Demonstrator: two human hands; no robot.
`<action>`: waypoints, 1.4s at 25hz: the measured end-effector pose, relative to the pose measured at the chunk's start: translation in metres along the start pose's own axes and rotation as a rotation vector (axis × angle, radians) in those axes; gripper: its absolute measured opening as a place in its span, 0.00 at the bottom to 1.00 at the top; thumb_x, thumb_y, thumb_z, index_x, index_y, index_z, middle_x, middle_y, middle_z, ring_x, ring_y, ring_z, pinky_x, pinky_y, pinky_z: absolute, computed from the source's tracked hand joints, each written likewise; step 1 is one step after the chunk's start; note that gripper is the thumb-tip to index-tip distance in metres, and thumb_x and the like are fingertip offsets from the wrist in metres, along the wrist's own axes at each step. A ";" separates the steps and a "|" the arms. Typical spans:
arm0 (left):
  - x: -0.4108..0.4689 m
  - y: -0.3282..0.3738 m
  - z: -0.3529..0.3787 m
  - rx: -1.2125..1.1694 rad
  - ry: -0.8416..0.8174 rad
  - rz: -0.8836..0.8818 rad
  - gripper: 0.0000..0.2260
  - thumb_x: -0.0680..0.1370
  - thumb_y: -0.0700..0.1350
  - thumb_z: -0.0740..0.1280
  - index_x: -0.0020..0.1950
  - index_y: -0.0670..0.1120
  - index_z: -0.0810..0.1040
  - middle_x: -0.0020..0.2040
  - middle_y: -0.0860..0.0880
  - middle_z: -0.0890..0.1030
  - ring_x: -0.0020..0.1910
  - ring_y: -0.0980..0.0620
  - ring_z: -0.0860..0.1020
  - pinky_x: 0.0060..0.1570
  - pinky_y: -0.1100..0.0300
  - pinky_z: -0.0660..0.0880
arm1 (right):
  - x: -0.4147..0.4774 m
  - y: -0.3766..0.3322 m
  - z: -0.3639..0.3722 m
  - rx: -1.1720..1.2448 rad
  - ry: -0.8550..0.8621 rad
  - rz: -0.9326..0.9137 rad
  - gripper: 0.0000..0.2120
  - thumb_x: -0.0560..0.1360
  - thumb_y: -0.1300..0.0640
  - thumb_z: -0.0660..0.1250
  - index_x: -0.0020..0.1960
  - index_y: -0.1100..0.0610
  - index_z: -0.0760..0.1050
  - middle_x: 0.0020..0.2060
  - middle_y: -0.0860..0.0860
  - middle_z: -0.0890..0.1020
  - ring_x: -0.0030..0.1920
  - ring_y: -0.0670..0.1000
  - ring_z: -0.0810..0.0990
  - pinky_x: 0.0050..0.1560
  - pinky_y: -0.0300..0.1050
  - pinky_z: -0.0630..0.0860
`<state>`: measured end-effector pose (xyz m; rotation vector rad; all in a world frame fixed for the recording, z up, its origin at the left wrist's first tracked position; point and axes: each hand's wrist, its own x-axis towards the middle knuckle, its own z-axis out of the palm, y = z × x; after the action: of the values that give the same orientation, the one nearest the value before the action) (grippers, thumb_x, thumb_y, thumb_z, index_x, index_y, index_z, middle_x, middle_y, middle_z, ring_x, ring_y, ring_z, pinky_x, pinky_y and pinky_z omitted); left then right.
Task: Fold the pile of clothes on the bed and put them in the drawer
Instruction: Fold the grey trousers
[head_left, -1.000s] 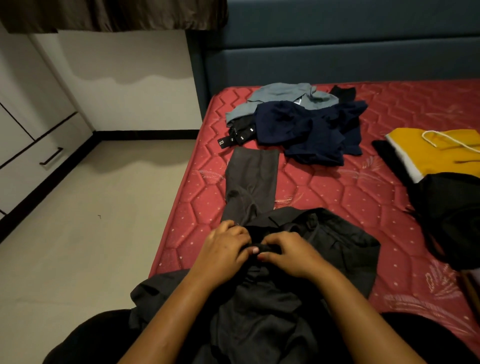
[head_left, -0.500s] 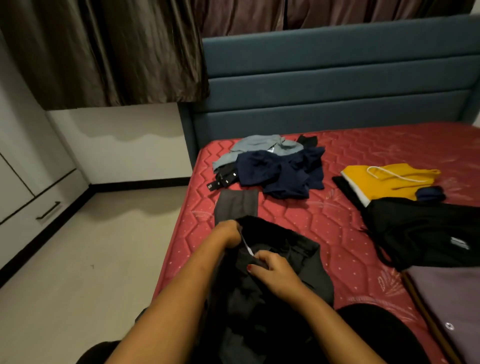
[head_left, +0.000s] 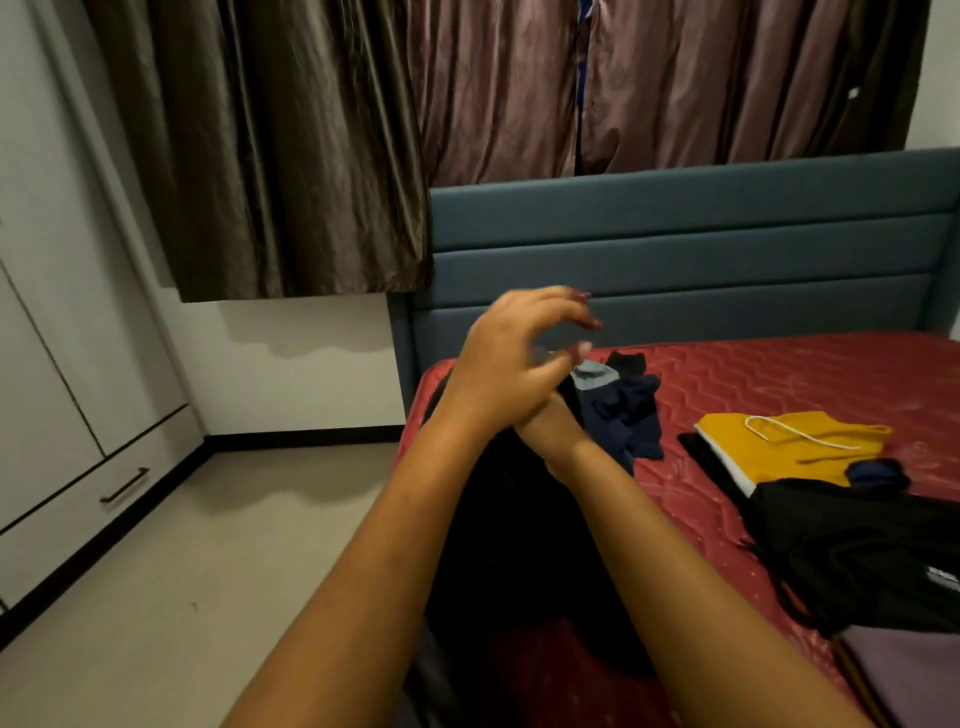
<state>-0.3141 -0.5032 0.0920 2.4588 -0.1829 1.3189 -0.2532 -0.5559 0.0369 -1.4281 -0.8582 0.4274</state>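
Dark garment (head_left: 509, 545) (blurred) seemingly lengthwise toward headboard (head_left: 727, 260), left hand (head_left: 509, 364) loose and empty, right hand (head_left: 550, 436) grip untellable

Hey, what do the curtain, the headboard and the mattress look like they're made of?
Curtain: probably satin-like fabric, glossy sheen along its folds.
Headboard: seemingly upholstered teal cloth, matte, in padded horizontal bands.
Mattress: red quilted fabric, stitched in a zigzag pattern.
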 end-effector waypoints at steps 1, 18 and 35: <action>-0.026 -0.014 0.001 0.011 0.127 -0.086 0.12 0.73 0.49 0.71 0.55 0.48 0.81 0.59 0.53 0.80 0.60 0.54 0.76 0.61 0.57 0.70 | -0.002 0.002 0.003 0.056 -0.002 -0.052 0.11 0.80 0.65 0.61 0.61 0.62 0.75 0.54 0.51 0.81 0.56 0.50 0.80 0.55 0.34 0.74; -0.153 -0.097 0.010 -0.009 0.312 -0.818 0.21 0.67 0.28 0.62 0.49 0.50 0.82 0.45 0.54 0.84 0.47 0.54 0.81 0.51 0.57 0.78 | -0.034 0.151 -0.012 -1.205 0.384 -0.216 0.26 0.56 0.61 0.72 0.53 0.54 0.73 0.43 0.52 0.77 0.40 0.58 0.77 0.37 0.50 0.72; -0.170 -0.209 0.010 -0.532 0.305 -1.840 0.10 0.79 0.35 0.57 0.50 0.40 0.77 0.38 0.40 0.75 0.33 0.45 0.73 0.29 0.54 0.72 | 0.088 0.137 -0.071 -1.102 -0.130 0.557 0.17 0.79 0.61 0.58 0.66 0.63 0.73 0.65 0.59 0.75 0.63 0.59 0.76 0.61 0.47 0.73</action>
<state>-0.3444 -0.3206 -0.1031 0.9956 1.2614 0.5107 -0.1139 -0.5217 -0.0668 -2.7133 -0.8128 0.4828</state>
